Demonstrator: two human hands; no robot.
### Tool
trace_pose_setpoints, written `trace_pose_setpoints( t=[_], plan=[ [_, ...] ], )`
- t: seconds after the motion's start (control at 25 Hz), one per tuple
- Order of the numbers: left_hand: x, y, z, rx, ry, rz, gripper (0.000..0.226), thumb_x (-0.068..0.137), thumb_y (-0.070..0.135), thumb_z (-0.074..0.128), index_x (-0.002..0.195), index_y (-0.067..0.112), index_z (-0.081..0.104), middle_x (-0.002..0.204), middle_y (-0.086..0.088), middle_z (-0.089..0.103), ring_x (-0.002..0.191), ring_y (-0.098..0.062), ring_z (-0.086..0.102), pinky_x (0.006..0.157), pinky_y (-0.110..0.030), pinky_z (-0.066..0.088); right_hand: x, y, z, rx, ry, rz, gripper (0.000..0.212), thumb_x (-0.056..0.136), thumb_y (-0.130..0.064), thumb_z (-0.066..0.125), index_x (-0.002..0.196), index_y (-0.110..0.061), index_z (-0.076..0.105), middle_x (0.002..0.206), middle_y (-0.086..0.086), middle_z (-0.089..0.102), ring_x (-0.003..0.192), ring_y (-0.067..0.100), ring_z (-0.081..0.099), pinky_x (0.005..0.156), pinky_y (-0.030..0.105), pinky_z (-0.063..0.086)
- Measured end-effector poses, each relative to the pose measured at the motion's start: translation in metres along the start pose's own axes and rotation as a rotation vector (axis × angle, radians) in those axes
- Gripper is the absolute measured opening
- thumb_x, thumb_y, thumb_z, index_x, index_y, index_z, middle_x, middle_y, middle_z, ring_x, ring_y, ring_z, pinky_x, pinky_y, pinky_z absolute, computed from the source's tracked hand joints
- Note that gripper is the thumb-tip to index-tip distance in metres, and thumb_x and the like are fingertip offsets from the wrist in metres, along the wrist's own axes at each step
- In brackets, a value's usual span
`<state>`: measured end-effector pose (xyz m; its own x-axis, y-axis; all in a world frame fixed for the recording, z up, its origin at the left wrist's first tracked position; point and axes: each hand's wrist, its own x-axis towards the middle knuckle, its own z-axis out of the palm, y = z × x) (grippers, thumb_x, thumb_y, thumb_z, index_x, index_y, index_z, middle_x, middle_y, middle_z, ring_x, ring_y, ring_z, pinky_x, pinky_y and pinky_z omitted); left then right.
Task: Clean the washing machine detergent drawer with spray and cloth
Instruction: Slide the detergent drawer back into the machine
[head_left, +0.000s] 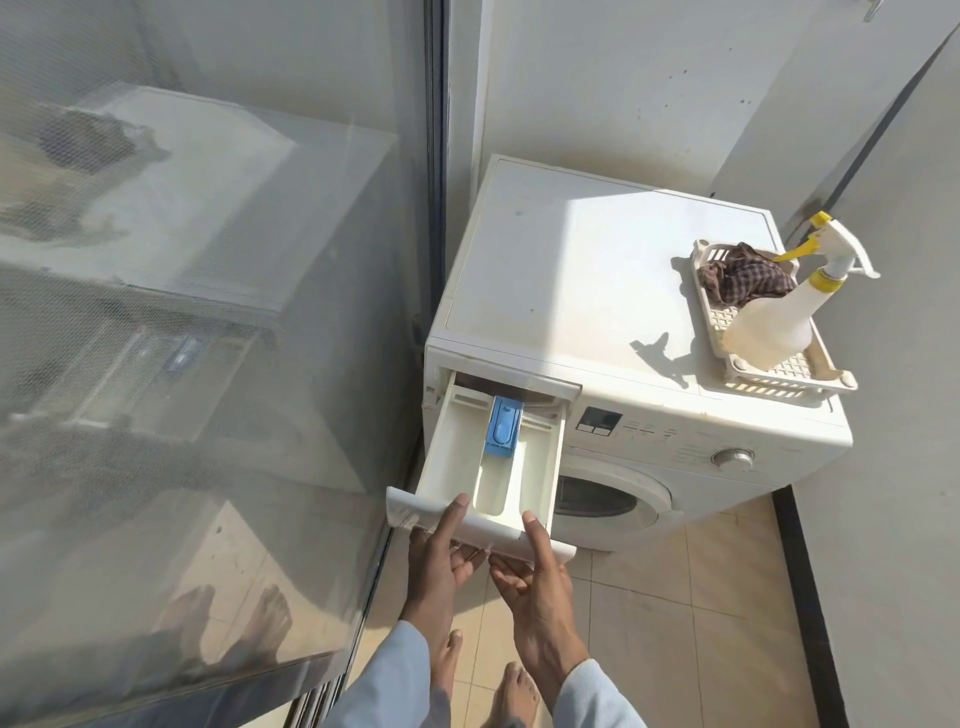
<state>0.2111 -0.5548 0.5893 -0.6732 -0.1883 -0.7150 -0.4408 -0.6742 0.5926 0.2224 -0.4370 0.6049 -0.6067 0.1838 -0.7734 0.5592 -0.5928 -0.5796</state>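
Observation:
The white detergent drawer (467, 467) stands pulled far out of the white washing machine (597, 291), with a blue insert (503, 427) in its middle compartment. My left hand (439, 556) grips the drawer's front panel from below, thumb on the top edge. My right hand (537, 582) holds the same panel further right, thumb up against the rim. On the machine's top at the right, a cream basket (789, 382) holds a translucent spray bottle (774, 322) with a yellow nozzle and a crumpled brown checked cloth (748, 280).
A glass sliding door (208, 312) with a dark frame runs along the left, close to the drawer. White walls stand behind and to the right of the machine. The floor is beige tile (675, 623); my bare feet are below the hands.

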Motion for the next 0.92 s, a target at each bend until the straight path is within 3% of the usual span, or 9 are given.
trace_pose_setpoints(
  t=[0.2,0.32,0.44,0.64,0.92],
  plan=[
    [0.012,-0.004,-0.001,-0.012,0.006,-0.007,0.09,0.07,0.043,0.09,0.144,0.011,0.052,0.13,-0.025,0.068,0.108,-0.035,0.073,0.074,-0.037,0.064,0.01,-0.001,0.002,-0.009,0.0,-0.008,0.077,0.07,-0.045,0.089,0.128,-0.004,0.06,0.1,0.022,0.07,0.08,0.026,0.069,0.077,0.035,0.059],
    [0.017,-0.005,-0.003,-0.002,0.01,-0.023,0.092,0.065,0.046,0.089,0.143,0.012,0.053,0.129,-0.022,0.068,0.11,-0.035,0.072,0.079,-0.038,0.064,0.014,0.003,0.002,-0.01,0.006,0.003,0.083,0.065,-0.046,0.092,0.128,-0.002,0.06,0.096,0.02,0.07,0.077,0.026,0.067,0.073,0.032,0.059],
    [0.015,-0.002,-0.002,-0.025,-0.003,-0.029,0.093,0.063,0.045,0.089,0.142,0.012,0.054,0.13,-0.023,0.068,0.109,-0.035,0.073,0.074,-0.036,0.064,0.014,0.003,0.003,-0.012,0.0,-0.004,0.087,0.06,-0.049,0.092,0.127,-0.004,0.06,0.098,0.02,0.07,0.078,0.026,0.067,0.072,0.033,0.059],
    [0.01,-0.003,-0.002,-0.057,-0.005,-0.021,0.07,0.085,0.032,0.078,0.145,0.01,0.052,0.13,-0.025,0.067,0.105,-0.035,0.073,0.072,-0.035,0.065,0.007,0.001,0.002,-0.016,0.0,-0.01,0.08,0.068,-0.046,0.089,0.129,-0.005,0.057,0.102,0.021,0.068,0.08,0.025,0.066,0.073,0.033,0.06],
    [0.006,-0.005,0.0,-0.051,-0.006,-0.005,0.064,0.088,0.032,0.075,0.145,0.01,0.053,0.13,-0.026,0.066,0.109,-0.039,0.071,0.068,-0.034,0.064,0.001,-0.005,0.0,-0.031,-0.029,-0.034,0.087,0.06,-0.049,0.094,0.126,-0.007,0.056,0.104,0.02,0.068,0.082,0.026,0.068,0.077,0.034,0.059]
  ],
)
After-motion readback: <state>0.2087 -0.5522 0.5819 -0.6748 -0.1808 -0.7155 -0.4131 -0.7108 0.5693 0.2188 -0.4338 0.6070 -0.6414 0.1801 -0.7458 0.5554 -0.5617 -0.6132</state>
